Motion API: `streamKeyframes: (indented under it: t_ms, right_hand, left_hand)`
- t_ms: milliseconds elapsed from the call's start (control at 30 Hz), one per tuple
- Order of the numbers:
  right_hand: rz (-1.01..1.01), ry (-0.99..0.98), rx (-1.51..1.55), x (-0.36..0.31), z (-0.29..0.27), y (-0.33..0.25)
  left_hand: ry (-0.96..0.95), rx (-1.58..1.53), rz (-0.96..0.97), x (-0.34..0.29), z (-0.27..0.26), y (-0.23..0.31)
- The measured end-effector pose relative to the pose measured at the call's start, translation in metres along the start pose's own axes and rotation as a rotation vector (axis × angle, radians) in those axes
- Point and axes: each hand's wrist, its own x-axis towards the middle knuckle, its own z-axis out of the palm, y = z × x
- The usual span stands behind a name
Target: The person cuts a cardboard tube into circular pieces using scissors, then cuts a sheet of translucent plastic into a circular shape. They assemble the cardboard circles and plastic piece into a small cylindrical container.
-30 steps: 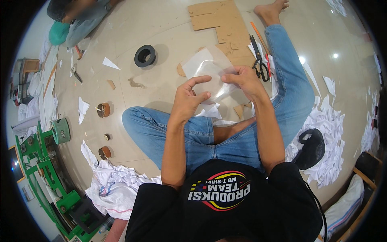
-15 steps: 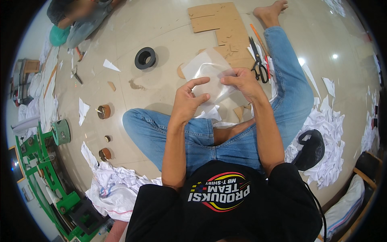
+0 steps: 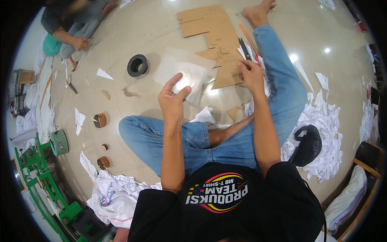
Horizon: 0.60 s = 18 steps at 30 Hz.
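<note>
My left hand (image 3: 173, 97) holds a thin translucent plastic sheet (image 3: 192, 86) between thumb and fingers, its far part spreading over the floor side of a cardboard piece (image 3: 227, 76). My right hand (image 3: 252, 78) is off the sheet, its fingers curled in over the black scissors (image 3: 246, 50). The blades show beyond the hand, pointing away from me, while the handles are hidden under it. Whether the fingers grip the handles I cannot make out. An orange-handled tool (image 3: 248, 36) lies beside the scissors, next to my outstretched leg.
A black flanged ring (image 3: 138, 65) stands left of the sheet. White scraps (image 3: 322, 137) and a black bag (image 3: 308, 146) lie at my right, more white cloth (image 3: 117, 189) at my left. A green machine (image 3: 44, 177) stands far left. Another person (image 3: 74, 28) sits at the upper left.
My right hand has let go of the plastic sheet and moved right to the scissors. The sheet, held by my left hand alone, now spreads further left. The whole view has shifted slightly.
</note>
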Motion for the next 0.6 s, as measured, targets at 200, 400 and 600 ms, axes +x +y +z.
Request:
streamKeyframes:
  t_ms: [200, 400, 600]
  right_hand:
    - [-0.081, 0.224, -0.625, 0.014, 0.006, 0.051]
    - [0.013, 0.171, -0.597, 0.021, 0.009, 0.044]
    - [0.143, 0.161, -0.059, 0.031, 0.001, 0.050]
  left_hand:
    - [0.168, -0.170, 0.141, 0.002, 0.016, 0.015]
    - [0.287, -0.325, 0.238, -0.003, 0.036, 0.028]
    - [0.290, -0.366, 0.300, -0.003, 0.046, 0.031]
